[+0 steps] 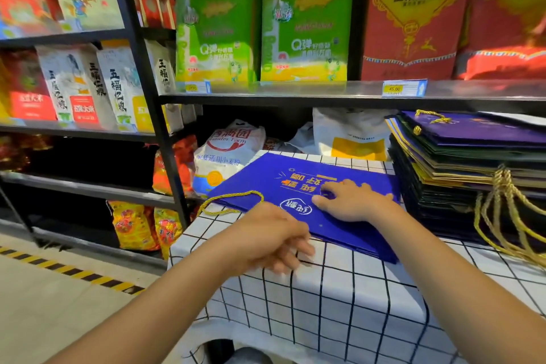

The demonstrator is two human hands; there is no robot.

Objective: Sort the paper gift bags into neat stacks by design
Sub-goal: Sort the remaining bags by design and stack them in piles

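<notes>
Across the upper half of the frame run the black metal shelves (295,97), packed with green, red and white sacks of rice and flour. Below them, filling the lower right, is my worktop (339,298), draped in a white cloth with a dark grid pattern. At the right edge of the frame, on that worktop, stands a tall stack of flat dark purple and navy paper gift bags (461,162) with gold rope handles hanging down its front. Just to its left, in the middle of the frame, lies a low stack of flat royal-blue paper gift bags (271,180) printed with white and orange characters, one gold rope handle looping off its left corner. My right hand (351,201) rests palm down on top of this blue stack, fingers spread and fairly straight, pressing on the print. My left hand (271,239) hovers at the near left edge of the same stack, blurred, its fingers loosely curled and gripping nothing that I can make out.
</notes>
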